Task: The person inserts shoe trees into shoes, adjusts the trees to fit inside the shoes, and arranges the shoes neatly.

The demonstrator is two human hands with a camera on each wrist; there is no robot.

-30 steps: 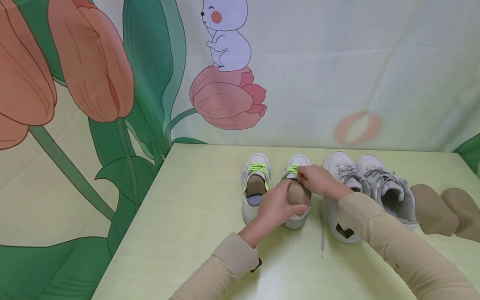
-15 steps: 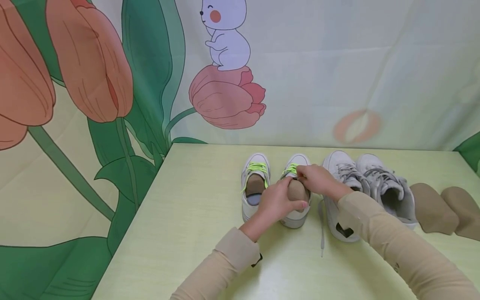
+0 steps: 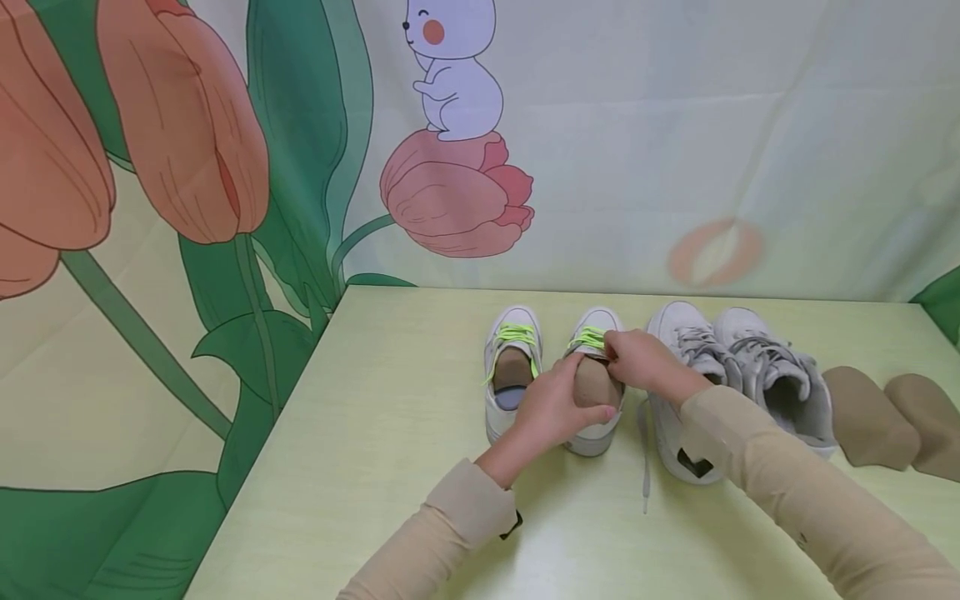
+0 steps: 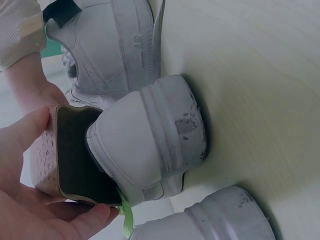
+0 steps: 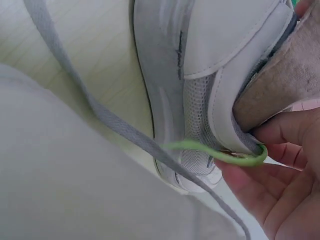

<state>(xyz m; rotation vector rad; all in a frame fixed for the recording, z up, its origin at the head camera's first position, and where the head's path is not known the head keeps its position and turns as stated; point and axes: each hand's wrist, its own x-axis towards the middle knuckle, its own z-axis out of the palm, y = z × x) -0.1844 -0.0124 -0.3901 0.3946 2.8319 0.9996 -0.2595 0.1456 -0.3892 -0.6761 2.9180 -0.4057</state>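
A white sneaker with neon-green laces (image 3: 587, 437) stands on the table, a brown molded shoe insert (image 3: 597, 384) pushed partly into its opening. My left hand (image 3: 551, 407) grips the insert, thumb on one side and fingers on the other; in the left wrist view the insert's hollow back end (image 4: 80, 152) sticks out above the heel. With thumb and fingers, my right hand (image 3: 647, 364) pinches the sneaker's collar edge beside the green lace (image 5: 235, 159). The insert's front is hidden inside the shoe. Left of it, the matching sneaker (image 3: 501, 423) holds another brown insert (image 3: 513, 368).
Just right stand two white sneakers with grey laces (image 3: 690, 333), one lace (image 3: 645, 467) trailing onto the table. Two more brown inserts (image 3: 873, 421) lie at the far right. A printed cloth backdrop (image 3: 600, 167) hangs behind the table.
My right hand has shifted slightly right along the sneaker's opening, showing more of the green laces. The left hand keeps its grip on the insert, which stays nearly in place.
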